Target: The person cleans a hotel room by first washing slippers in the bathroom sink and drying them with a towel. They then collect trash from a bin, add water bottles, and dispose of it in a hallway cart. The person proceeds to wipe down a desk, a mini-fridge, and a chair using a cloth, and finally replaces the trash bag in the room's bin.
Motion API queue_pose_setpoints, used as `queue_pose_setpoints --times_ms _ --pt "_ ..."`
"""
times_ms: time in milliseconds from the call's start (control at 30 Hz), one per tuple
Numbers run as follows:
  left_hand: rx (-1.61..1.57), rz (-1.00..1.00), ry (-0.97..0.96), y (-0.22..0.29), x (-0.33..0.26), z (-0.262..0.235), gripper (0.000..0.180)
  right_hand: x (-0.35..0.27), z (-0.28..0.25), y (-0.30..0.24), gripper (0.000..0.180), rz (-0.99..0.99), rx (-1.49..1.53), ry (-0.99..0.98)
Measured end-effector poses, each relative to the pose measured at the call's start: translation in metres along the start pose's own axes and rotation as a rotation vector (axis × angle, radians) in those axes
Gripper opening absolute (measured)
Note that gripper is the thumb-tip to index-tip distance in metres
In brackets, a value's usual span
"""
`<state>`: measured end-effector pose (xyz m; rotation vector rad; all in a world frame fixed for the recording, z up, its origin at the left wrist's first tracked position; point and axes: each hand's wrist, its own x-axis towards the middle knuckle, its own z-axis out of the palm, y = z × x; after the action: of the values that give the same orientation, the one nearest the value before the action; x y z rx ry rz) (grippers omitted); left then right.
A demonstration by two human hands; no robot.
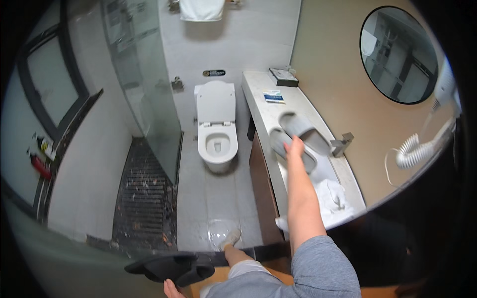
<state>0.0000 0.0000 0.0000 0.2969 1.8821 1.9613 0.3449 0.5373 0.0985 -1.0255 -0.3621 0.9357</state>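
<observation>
My right hand [295,147] reaches out over the washbasin counter. Its fingers are closed on a grey slipper [279,140], and a second grey slipper [316,141] lies against it on the far right side; whether the hand grips both, I cannot tell. Low in the picture, my left hand [172,289] is partly cut off by the lower edge. It holds black slippers [166,268] by their near side. A crumpled white towel [332,194] lies by the basin [322,169], nearer to me than the grey slippers.
A faucet [342,145] stands right of the slippers. Small packets [274,97] and a dark tray [283,77] sit farther back on the counter [258,89]. The toilet [217,144] has its lid up. A glass panel [149,89] borders the shower floor [144,198]. A hairdryer [445,92] hangs at right.
</observation>
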Motion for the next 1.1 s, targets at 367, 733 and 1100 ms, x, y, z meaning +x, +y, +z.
queue_pose_setpoints --times_ms 367,733,1100 --pt "-0.219 -0.385 -0.114 0.043 0.131 0.142 0.045 0.077 -0.231 -0.027 0.036 0.305 -0.905 0.235" --pt "-0.366 -0.897 -0.145 -0.004 0.293 0.36 0.04 0.048 0.06 0.062 0.037 -0.358 -0.978 -0.6" --pt "-0.635 -0.883 -0.371 -0.032 0.426 0.504 0.038 0.27 0.446 0.31 0.082 -0.807 -1.632 -1.067"
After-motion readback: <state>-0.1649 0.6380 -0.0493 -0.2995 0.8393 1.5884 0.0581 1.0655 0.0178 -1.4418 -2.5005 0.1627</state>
